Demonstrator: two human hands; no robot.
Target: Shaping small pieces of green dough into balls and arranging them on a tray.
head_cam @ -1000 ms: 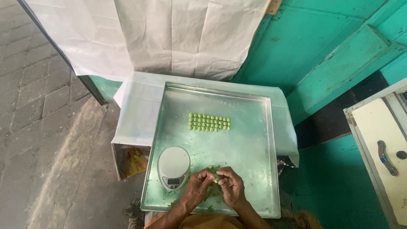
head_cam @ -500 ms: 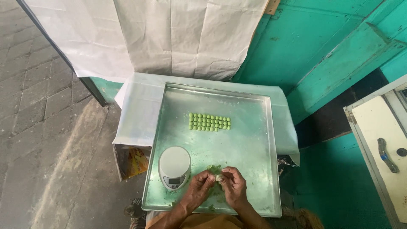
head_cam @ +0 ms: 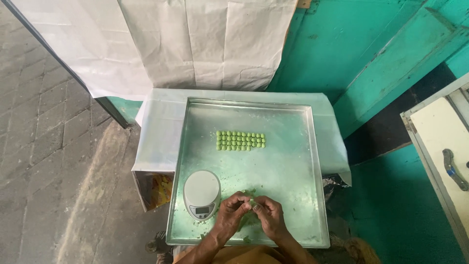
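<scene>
At the near edge of the steel tray [head_cam: 293, 127], my left hand [head_cam: 229, 217] and right hand [head_cam: 269, 217] meet, fingers pinching a small bit of green dough [head_cam: 251, 203] between the tips. Light, even pressure should keep it round. Beside them sits a round white scale [head_cam: 202, 194]. Farther off, smooth green balls [head_cam: 240, 140] lie in tight rows on the paper-covered desk [head_cam: 156, 132].

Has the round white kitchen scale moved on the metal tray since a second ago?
No. The round white kitchen scale still sits at the metal tray's near left corner.
</scene>
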